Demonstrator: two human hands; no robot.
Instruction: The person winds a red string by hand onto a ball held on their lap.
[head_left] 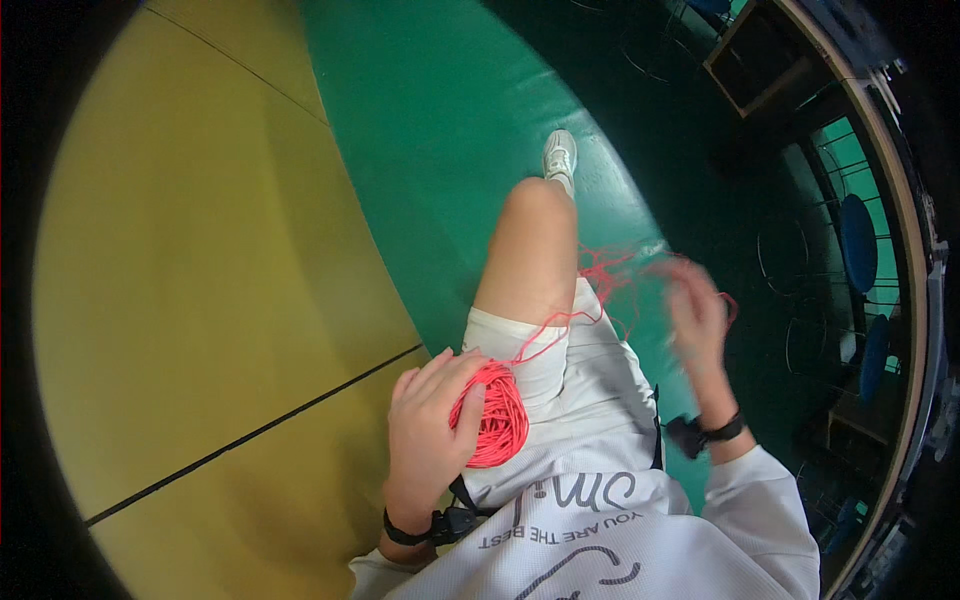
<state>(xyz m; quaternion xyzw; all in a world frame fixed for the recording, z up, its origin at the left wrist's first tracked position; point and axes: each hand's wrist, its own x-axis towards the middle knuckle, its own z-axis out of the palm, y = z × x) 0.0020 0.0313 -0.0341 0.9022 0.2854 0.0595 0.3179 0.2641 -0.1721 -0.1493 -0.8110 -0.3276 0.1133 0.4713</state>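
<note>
My left hand is wrapped round a ball of coral-red cord, holding it on my lap against the white shorts. From the top of the ball a loose strand runs across my thigh to a tangle of the same cord beyond the shorts. Off to the right, my right hand is raised and smeared by motion. Red cord shows at its fingertips and again on its far side, so it appears to grip the strand. Exactly how the fingers hold it is blurred.
A yellow panelled surface with dark seams lies on the left. My leg ends in a white shoe on the green floor. To the right, a dark glassy surface shows blue round seats with thin metal legs.
</note>
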